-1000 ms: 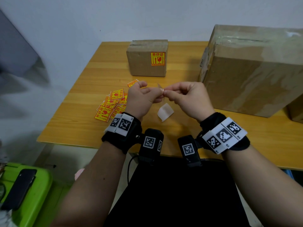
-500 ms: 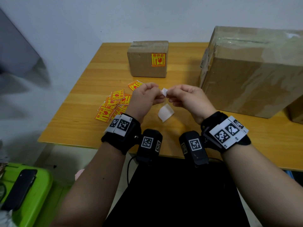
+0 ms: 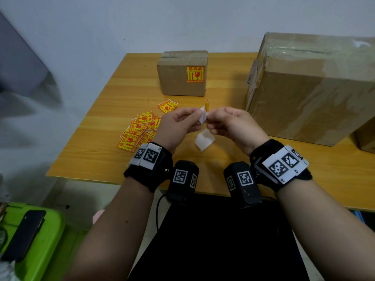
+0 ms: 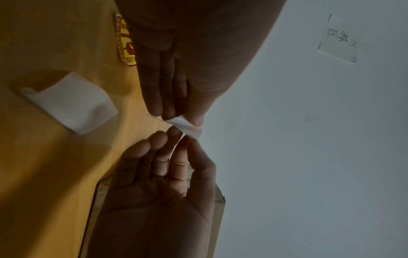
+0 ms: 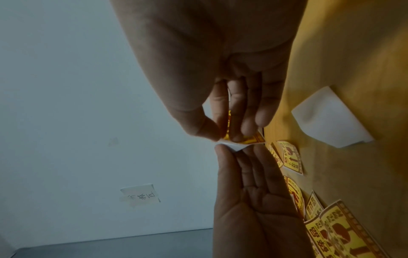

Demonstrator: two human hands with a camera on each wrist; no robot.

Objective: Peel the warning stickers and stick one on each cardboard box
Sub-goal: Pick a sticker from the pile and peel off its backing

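Left hand [image 3: 176, 126] pinches white backing [image 3: 203, 116], right hand [image 3: 233, 126] pinches yellow warning sticker [image 5: 227, 125]; sticker face clear only in right wrist view, small cardboard box [image 3: 182, 74] head-only

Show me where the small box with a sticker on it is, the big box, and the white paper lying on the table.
small box [image 3: 174, 78], head view, bare front face left of its sticker.
big box [image 3: 308, 106], head view, middle of its front face.
white paper [image 3: 205, 139], head view, centre of the curled sheet.
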